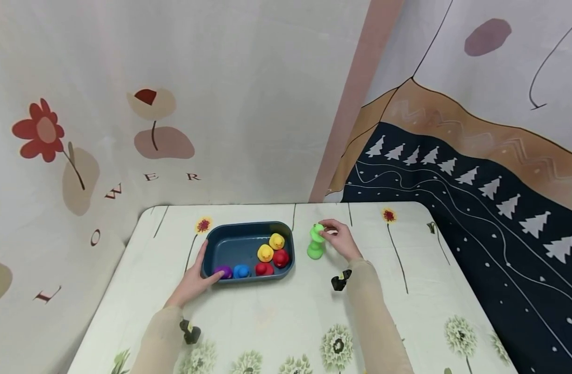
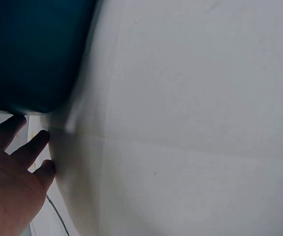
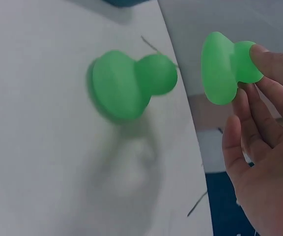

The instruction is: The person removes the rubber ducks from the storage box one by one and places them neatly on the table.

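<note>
The left hand (image 1: 194, 283) rests on the left end of the blue tray (image 1: 234, 246), fingers spread, thumb by the near rim; the left wrist view cuts off the thumb and much of the tray. Inside lie a purple duck (image 1: 224, 271), a blue duck (image 1: 241, 271), two red ducks (image 1: 281, 258) and two yellow ducks (image 1: 265, 253). Further right, one green duck (image 1: 315, 251) sits on the tabletop (image 1: 276, 322). The right hand (image 1: 342, 242) pinches another green duck (image 3: 218, 69) near it, apart; whether above or beyond is hard to tell. The step in hand seems to be moving this duck; the next move probably calls for a steady pinch, clear of its neighbour.
</note>
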